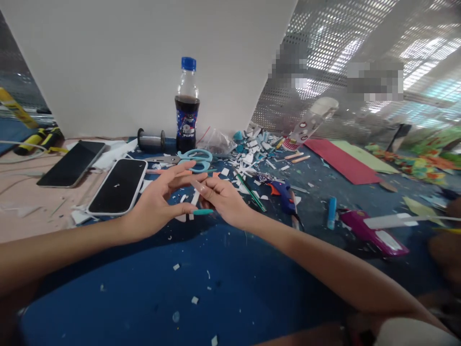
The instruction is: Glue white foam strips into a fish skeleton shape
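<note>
My left hand [153, 204] is over the blue table, its fingers stretched toward my right hand and its thumb apart from them. A teal pointed piece [202, 211] shows at the left thumb's tip; whether it is a nail or a loose piece I cannot tell. My right hand [228, 202] is closed in a pinch, thumb against bent fingers, close to the left fingertips. What it pinches, if anything, is hidden. Just beyond the hands lie light-blue-handled scissors [196, 156]. White strips [190, 216] lie beneath the fingers.
A Pepsi bottle [187, 108] stands before a white board [126, 62]. Two phones, one white-edged [118, 186], one dark [72, 164], lie left. Paper scraps [252, 146] pile behind. Rightward are a blue glue gun [286, 196], a magenta tool [374, 233] and red paper [342, 161].
</note>
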`<action>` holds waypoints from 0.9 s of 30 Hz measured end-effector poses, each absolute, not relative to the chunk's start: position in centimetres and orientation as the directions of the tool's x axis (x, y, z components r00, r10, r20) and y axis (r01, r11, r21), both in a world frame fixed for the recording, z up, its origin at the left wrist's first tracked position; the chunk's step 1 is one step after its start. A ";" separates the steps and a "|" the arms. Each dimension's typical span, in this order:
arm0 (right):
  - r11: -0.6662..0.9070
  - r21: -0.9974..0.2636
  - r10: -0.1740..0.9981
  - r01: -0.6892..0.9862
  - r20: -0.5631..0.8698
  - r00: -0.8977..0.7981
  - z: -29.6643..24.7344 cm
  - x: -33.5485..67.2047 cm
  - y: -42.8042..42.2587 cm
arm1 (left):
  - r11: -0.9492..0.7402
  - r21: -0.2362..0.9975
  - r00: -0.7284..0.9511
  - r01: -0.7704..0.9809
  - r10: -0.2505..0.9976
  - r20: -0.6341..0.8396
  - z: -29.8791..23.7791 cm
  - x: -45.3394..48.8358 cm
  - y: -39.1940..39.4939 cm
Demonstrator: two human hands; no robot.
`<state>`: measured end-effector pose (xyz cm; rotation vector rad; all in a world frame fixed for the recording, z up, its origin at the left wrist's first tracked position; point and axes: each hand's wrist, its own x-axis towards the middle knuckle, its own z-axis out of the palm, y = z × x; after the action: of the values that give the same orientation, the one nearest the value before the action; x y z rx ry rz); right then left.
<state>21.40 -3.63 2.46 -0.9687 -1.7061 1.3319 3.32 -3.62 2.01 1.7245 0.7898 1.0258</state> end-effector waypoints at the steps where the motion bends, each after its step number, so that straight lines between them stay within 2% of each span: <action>1: 0.168 -0.979 0.898 0.117 0.104 -0.427 2.2 21.1 -3.6 | -0.328 0.943 0.422 0.048 0.863 0.279 2.0 3.3 -3.6; 6: 0.172 -0.971 0.918 0.165 0.097 -0.385 2.0 20.3 -3.8 | -0.342 0.939 0.346 0.015 0.883 0.316 1.6 3.0 -3.6; 9: 0.204 -0.926 0.935 0.318 0.087 -0.344 3.2 21.5 -4.4 | -0.425 0.890 0.354 0.164 0.868 0.349 1.3 2.0 -3.4; 10: 0.245 -0.803 0.952 0.544 0.093 -0.292 3.8 22.4 -4.5 | -0.442 0.868 0.359 0.227 0.866 0.347 1.2 1.7 -3.3; 12: 0.130 -0.408 0.987 0.903 0.143 -0.078 4.7 24.7 -4.7 | -0.446 0.841 0.355 0.308 0.873 0.333 1.1 1.1 -2.8; 14: -0.101 -0.052 0.972 0.994 0.208 0.110 5.1 27.6 -4.6 | -0.434 0.844 0.326 0.317 0.885 0.333 1.0 0.8 -2.2; 15: -0.222 0.049 0.951 0.974 0.232 0.205 5.0 29.1 -4.4 | -0.428 0.849 0.309 0.308 0.889 0.336 0.9 0.7 -1.9; 16: -0.345 0.094 0.914 0.934 0.259 0.312 4.8 30.5 -4.2 | -0.419 0.855 0.296 0.304 0.895 0.334 0.8 0.7 -1.7; 17: -0.451 0.110 0.872 0.886 0.266 0.411 4.5 31.7 -4.0 | -0.408 0.859 0.289 0.309 0.901 0.324 0.8 0.7 -1.4; 19: -0.543 0.122 0.836 0.831 0.169 0.521 3.8 33.5 -3.7 | -0.368 0.872 0.282 0.322 0.917 0.283 0.7 0.8 -1.2; 23: -0.507 0.090 0.859 0.857 -0.023 0.511 2.9 34.4 -3.5 | -0.303 0.893 0.235 0.334 0.944 0.232 0.7 0.8 -1.2; 27: -0.488 0.069 0.862 0.870 -0.115 0.493 3.5 34.0 -3.6 | -0.284 0.899 0.235 0.334 0.948 0.213 0.7 0.9 -1.1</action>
<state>33.99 -3.60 3.54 -2.8148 -1.6406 0.1049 0.88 -1.14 0.75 1.7645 1.1891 1.0433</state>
